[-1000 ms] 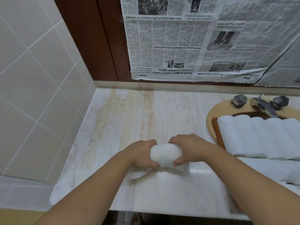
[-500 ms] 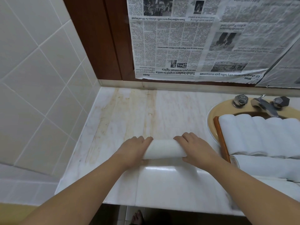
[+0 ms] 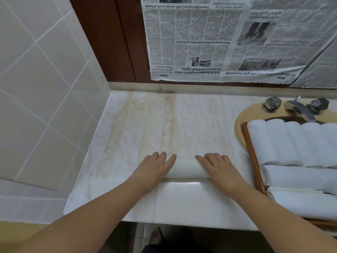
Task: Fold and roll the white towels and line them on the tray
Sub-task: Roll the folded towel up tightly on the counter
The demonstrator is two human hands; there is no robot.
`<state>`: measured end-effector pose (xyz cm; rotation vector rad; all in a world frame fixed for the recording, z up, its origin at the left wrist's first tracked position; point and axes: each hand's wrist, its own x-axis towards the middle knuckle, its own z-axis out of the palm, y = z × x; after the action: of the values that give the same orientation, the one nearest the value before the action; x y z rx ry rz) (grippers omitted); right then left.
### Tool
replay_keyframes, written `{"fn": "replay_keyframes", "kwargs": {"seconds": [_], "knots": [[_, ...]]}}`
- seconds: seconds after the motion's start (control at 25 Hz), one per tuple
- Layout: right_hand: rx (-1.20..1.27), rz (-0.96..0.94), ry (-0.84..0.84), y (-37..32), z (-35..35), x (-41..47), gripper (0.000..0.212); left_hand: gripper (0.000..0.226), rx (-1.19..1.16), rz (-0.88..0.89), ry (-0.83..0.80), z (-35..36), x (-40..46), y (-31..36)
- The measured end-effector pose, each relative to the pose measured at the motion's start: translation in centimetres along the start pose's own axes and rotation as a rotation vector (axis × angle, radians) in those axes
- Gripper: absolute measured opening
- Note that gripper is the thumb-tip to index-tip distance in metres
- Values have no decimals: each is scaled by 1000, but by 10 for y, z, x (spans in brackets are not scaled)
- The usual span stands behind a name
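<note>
Your left hand [image 3: 154, 168] and right hand [image 3: 218, 168] press flat, fingers straight, on the rolled towel [image 3: 187, 169] between them.

Rolled towel [image 3: 187, 169] lies crosswise on the counter [image 3: 182, 125], near its front edge, about mid-width. Left hand [image 3: 155, 170] rests flat on its left end, right hand [image 3: 218, 170] on its right end. Tray [image 3: 252, 157] at the counter's right side sits over the sink [image 3: 242, 121], carrying rolled towels [image 3: 291, 143] in a row. Faucet [image 3: 300, 109] behind tray. Newspaper [image 3: 218, 42] on the back wall.
</note>
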<state>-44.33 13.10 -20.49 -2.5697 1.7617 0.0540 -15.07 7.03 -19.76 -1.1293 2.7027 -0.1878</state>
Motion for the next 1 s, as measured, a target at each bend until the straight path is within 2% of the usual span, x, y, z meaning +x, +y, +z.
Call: {"fn": "replay_keyframes", "kwargs": {"seconds": [0.16,0.36,0.44,0.52,0.64,0.88,0.96,1.0], "knots": [[58,-63,-164,5,-9,3,89,99,-23,24,-157,-14,-3,-5],[115,1,-214,-4,-22,1,82,104,-201,-3,-243,-12,-8,-10],[18,76,-233,-18,-30,13,86,90,-278,-54,-224,-9,-8,-7],[-39,47,-246,-38,-34,31,89,75,-318,-103,-190,-12,-4,-2],[173,11,-326,-63,-33,49,92,72,-333,-146,-222,-16,-2,3],[176,87,-264,-67,-37,46,59,67,-317,-221,-174,-21,-8,-10],[205,151,-221,-75,-39,43,55,73,-388,-333,-91,-14,-12,-6],[243,192,-200,-80,-41,42,53,79,-469,-443,-5,-12,-18,0]]}}
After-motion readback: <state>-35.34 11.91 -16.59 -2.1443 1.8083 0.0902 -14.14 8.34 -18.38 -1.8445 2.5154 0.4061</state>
